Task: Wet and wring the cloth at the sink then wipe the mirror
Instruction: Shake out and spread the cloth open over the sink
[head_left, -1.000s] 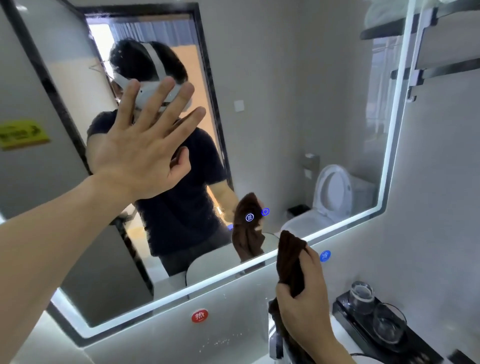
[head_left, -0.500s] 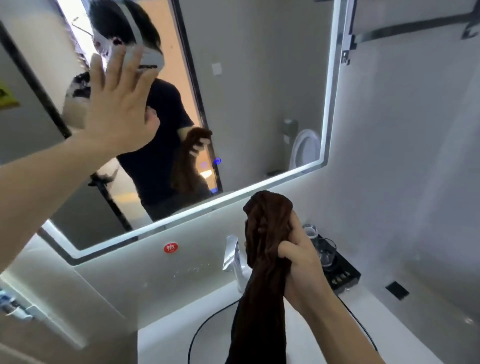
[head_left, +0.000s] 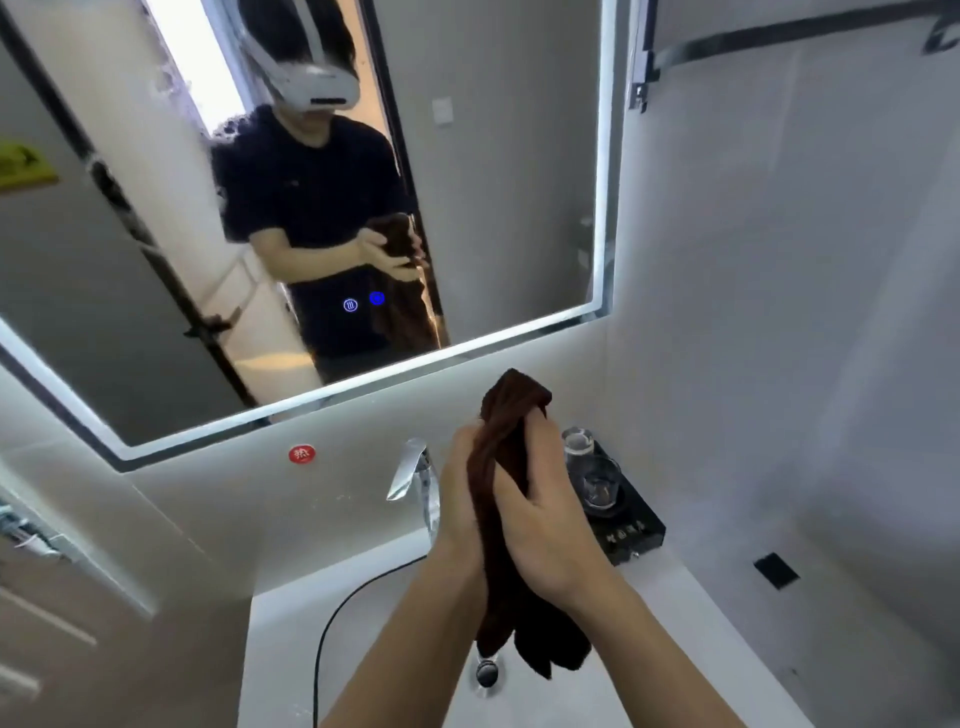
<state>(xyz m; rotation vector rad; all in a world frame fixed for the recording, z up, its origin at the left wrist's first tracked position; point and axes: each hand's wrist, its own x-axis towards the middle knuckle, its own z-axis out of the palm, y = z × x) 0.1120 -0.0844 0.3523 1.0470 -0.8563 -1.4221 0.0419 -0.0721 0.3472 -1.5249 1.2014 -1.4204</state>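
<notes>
A dark brown cloth (head_left: 506, 415) hangs bunched and twisted between both my hands above the white sink (head_left: 291, 639). My right hand (head_left: 545, 525) grips it from the right with the fingers curled round the upper part. My left hand (head_left: 460, 493) holds it from the left, mostly hidden behind the cloth. The loose lower end of the cloth dangles over the drain (head_left: 487, 673). The lit-edge mirror (head_left: 498, 197) fills the wall above and reflects a person holding the cloth.
A chrome faucet (head_left: 413, 475) stands just left of my hands. A black tray (head_left: 631, 530) with two glass cups (head_left: 597, 480) sits on the counter to the right. A red round sticker (head_left: 302, 453) marks the wall. A towel rail (head_left: 779, 36) is top right.
My left hand came off the mirror and dropped down onto the cloth beside my right hand. The view tilted down toward the sink.
</notes>
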